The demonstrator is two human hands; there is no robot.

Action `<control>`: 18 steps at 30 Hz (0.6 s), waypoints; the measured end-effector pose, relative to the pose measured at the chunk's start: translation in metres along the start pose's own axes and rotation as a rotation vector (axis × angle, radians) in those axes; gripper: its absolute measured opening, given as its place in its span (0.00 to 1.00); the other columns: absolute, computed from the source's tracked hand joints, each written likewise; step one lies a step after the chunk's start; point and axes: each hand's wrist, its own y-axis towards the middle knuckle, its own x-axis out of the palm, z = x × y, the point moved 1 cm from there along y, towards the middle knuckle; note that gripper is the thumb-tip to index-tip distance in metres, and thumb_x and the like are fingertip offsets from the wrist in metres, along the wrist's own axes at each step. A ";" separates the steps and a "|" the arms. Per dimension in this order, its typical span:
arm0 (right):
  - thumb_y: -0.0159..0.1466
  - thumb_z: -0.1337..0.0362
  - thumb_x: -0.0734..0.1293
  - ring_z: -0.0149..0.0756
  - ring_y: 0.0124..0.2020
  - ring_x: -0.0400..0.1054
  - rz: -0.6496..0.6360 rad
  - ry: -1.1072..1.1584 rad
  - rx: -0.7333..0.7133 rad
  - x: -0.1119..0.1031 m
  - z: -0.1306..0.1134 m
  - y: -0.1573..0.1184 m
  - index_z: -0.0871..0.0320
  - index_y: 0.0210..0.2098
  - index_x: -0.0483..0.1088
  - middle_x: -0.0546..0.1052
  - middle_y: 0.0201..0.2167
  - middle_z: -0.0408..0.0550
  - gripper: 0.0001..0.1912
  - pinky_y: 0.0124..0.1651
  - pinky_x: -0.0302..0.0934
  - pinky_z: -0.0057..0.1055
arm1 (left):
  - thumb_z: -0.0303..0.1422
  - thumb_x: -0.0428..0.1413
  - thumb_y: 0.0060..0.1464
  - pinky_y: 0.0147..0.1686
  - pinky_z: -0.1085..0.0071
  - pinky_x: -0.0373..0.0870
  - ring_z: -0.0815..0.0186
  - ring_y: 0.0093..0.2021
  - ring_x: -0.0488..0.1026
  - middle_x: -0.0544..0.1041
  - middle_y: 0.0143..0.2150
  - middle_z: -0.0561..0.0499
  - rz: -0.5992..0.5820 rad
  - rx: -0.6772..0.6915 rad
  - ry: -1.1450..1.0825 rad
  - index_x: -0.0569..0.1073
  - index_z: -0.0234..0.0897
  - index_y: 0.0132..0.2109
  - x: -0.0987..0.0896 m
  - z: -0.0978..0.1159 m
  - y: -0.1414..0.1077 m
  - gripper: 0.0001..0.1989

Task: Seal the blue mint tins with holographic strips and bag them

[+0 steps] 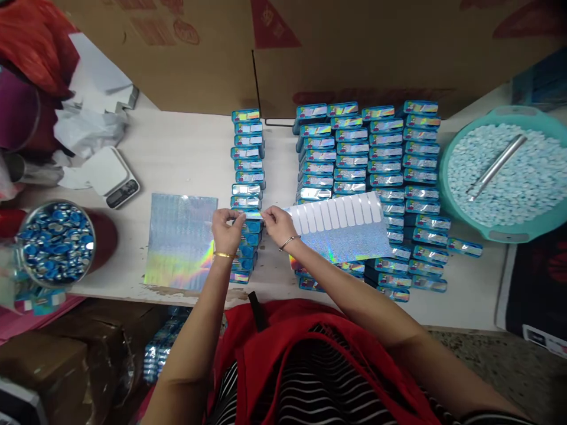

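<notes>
Between my two hands a small shiny sticker strip lies across one box in a column of small blue boxes. My left hand pinches the strip's left end. At its right end, my right hand has its fingers closed on the strip. A holographic sticker sheet, partly peeled to white backing, rests beside my right hand on more rows of blue boxes. To the left of my left hand, a stack of silvery holographic sheets lies flat on the table.
On the right stands a teal basin of pale tablets with a metal scoop. A white scale and a container of blue-silver pieces are at left. Cardboard borders the table's back.
</notes>
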 end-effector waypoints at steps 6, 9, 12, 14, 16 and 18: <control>0.63 0.63 0.58 0.37 0.29 0.63 -0.006 -0.214 -0.054 0.008 0.005 0.008 0.54 0.25 0.60 0.69 0.24 0.45 0.10 0.35 0.55 0.31 | 0.30 0.62 0.43 0.52 0.58 0.61 0.58 0.46 0.67 0.69 0.38 0.49 0.025 0.062 0.250 0.72 0.38 0.27 0.005 -0.003 0.005 0.05; 0.64 0.62 0.58 0.39 0.32 0.65 -0.023 -0.282 -0.033 0.011 0.012 0.010 0.55 0.28 0.64 0.72 0.27 0.47 0.09 0.37 0.56 0.33 | 0.31 0.62 0.45 0.54 0.53 0.58 0.53 0.49 0.66 0.69 0.42 0.47 0.024 0.048 0.355 0.71 0.38 0.28 0.008 -0.001 0.001 0.06; 0.64 0.61 0.58 0.40 0.32 0.66 -0.014 -0.253 -0.010 0.014 0.018 0.007 0.56 0.38 0.67 0.72 0.26 0.45 0.08 0.40 0.58 0.34 | 0.34 0.63 0.44 0.54 0.51 0.58 0.51 0.53 0.64 0.67 0.46 0.45 0.058 -0.011 0.373 0.71 0.38 0.36 0.009 -0.006 0.000 0.12; 0.64 0.61 0.59 0.40 0.31 0.66 0.014 -0.204 0.015 0.017 0.023 0.001 0.58 0.46 0.66 0.71 0.25 0.44 0.13 0.41 0.60 0.35 | 0.35 0.66 0.38 0.54 0.53 0.61 0.52 0.54 0.64 0.66 0.49 0.45 0.070 -0.118 0.272 0.68 0.38 0.45 0.009 -0.016 0.004 0.25; 0.64 0.61 0.57 0.41 0.33 0.67 0.027 -0.159 -0.006 0.023 0.026 -0.005 0.59 0.49 0.66 0.73 0.28 0.46 0.16 0.43 0.61 0.36 | 0.34 0.69 0.34 0.51 0.57 0.65 0.54 0.53 0.66 0.64 0.53 0.43 0.028 -0.290 0.106 0.64 0.38 0.54 0.010 -0.028 0.012 0.38; 0.65 0.64 0.54 0.43 0.39 0.69 -0.011 -0.141 -0.066 0.029 0.025 -0.011 0.60 0.49 0.68 0.75 0.34 0.52 0.18 0.46 0.62 0.38 | 0.33 0.69 0.32 0.49 0.59 0.68 0.54 0.53 0.67 0.62 0.56 0.41 -0.050 -0.444 -0.044 0.60 0.39 0.59 0.010 -0.038 0.020 0.45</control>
